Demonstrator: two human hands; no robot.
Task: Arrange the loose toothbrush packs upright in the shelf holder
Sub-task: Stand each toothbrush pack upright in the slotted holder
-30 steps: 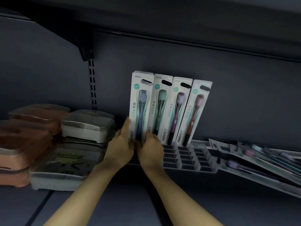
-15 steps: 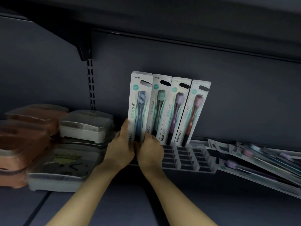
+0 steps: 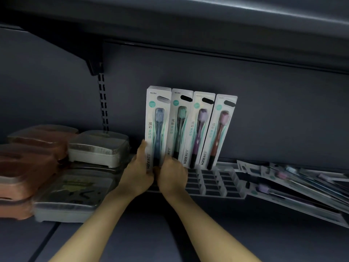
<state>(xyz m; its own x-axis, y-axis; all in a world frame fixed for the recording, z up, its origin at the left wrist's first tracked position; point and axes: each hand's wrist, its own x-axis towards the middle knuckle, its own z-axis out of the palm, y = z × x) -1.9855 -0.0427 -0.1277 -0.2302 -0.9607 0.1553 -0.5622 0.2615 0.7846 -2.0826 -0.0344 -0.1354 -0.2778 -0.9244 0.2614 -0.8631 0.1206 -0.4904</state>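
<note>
Several toothbrush packs stand upright in the slotted clear holder against the shelf's back wall. The leftmost, a blue-brush pack, is held at its lower end by both hands: my left hand grips its left edge with the thumb up along the side, and my right hand pinches its lower right edge. Beside it stand a green-brush pack, a purple-brush pack and a pink-brush pack. A fan of loose packs lies flat to the right of the holder.
Stacked lidded plastic boxes, orange and grey, fill the shelf's left side. A shelf bracket and slotted upright are behind them. The shelf above overhangs closely. Dark shelf floor lies in front.
The blue-brush pack has shifted slightly and stands a little straighter at the holder's left end. Both hands stay at its base, hardly moved.
</note>
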